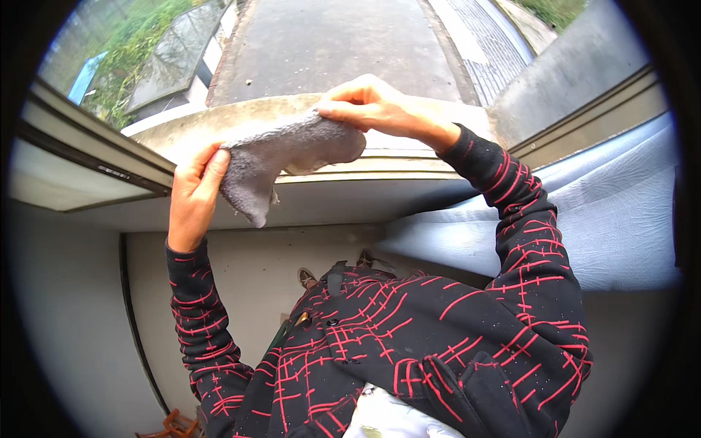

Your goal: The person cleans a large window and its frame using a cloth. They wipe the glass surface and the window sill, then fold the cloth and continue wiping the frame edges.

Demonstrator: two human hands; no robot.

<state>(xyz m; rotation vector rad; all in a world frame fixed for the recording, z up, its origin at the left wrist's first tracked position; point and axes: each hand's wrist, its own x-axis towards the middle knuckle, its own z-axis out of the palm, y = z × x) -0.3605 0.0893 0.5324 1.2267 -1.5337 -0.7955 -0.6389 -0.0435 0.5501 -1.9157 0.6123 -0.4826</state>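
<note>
A grey, fuzzy cloth (290, 145) with ragged lower edges hangs between both hands, in front of an open window and above its sill. My left hand (197, 191) pinches the cloth's left end between thumb and fingers. At the upper right of the cloth, my right hand (378, 107) grips its top edge with thumb and fingertips. One corner of the cloth droops below the left hand's grip. Both arms are raised, in black sleeves with red lines.
The concrete outer ledge (460, 112) lies beyond the window track (383, 167). A window sash (82, 169) stands at left. Light blue curtain fabric (613, 219) hangs at right. Outside is a paved surface (334, 49). Part of a wooden piece of furniture (178, 424) shows at bottom left.
</note>
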